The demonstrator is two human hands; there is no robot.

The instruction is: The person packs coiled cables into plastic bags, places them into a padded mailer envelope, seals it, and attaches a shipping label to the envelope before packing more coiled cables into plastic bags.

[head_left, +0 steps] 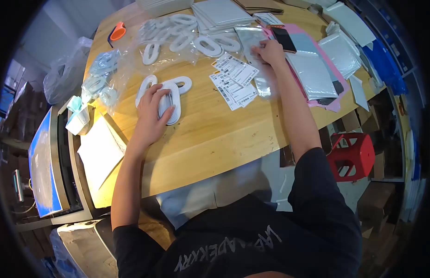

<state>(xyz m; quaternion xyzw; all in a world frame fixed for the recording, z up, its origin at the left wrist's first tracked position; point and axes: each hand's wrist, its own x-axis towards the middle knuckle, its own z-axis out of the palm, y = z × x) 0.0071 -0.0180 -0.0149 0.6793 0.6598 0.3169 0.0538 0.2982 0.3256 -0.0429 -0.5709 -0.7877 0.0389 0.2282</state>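
On the wooden table, my left hand rests with its fingers apart on flat white coiled laces. Other white coils lie touching these, one at the left and one behind. My right hand has its fingers bent together at a clear plastic bag, near a dark phone. What its fingertips grip is too small to make out. Printed labels lie between my hands. More white coils lie on clear plastic farther back.
Orange-handled scissors lie at the back left, near bluish bagged coils. White envelopes are stacked at the back. Silvery packets lie on pink sheets at the right. A monitor stands left and a red stool right.
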